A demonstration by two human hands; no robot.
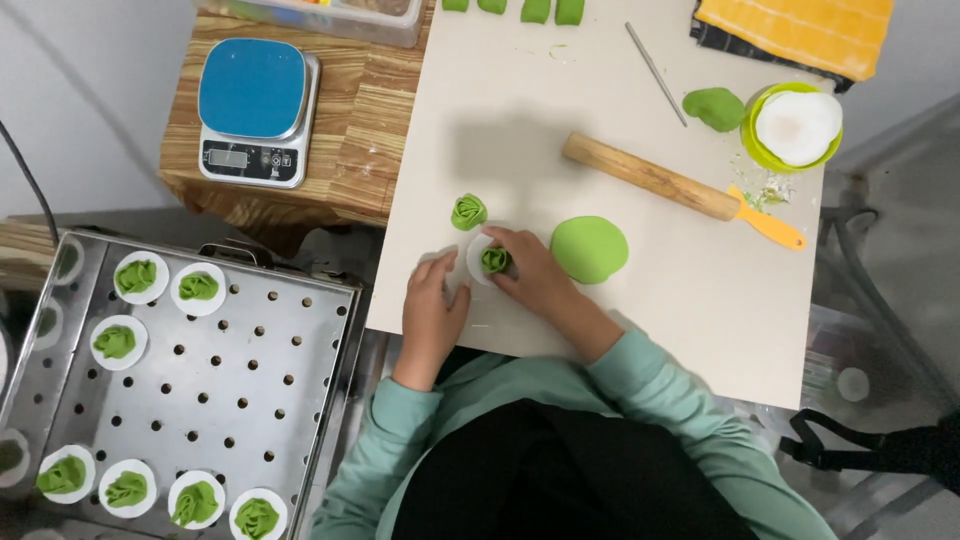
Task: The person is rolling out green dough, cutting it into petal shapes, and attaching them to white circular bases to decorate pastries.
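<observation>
My right hand (532,272) pinches a green dough rose (495,260) that sits on a small round white paper (474,262) on the beige work mat (560,150). My left hand (432,310) rests flat on the mat just left of the paper, fingers apart, touching its edge. A second green dough rose (468,212) stands loose just above them. A flat green dough disc (589,249) lies right of my right hand.
A wooden rolling pin (648,176), an orange scraper (768,222), a thin metal stick (655,72), a green dough lump (714,107) and a green bowl (794,127) lie at the right. A perforated steel tray (210,390) at lower left holds several roses on papers. A blue scale (256,112) sits on the wooden table.
</observation>
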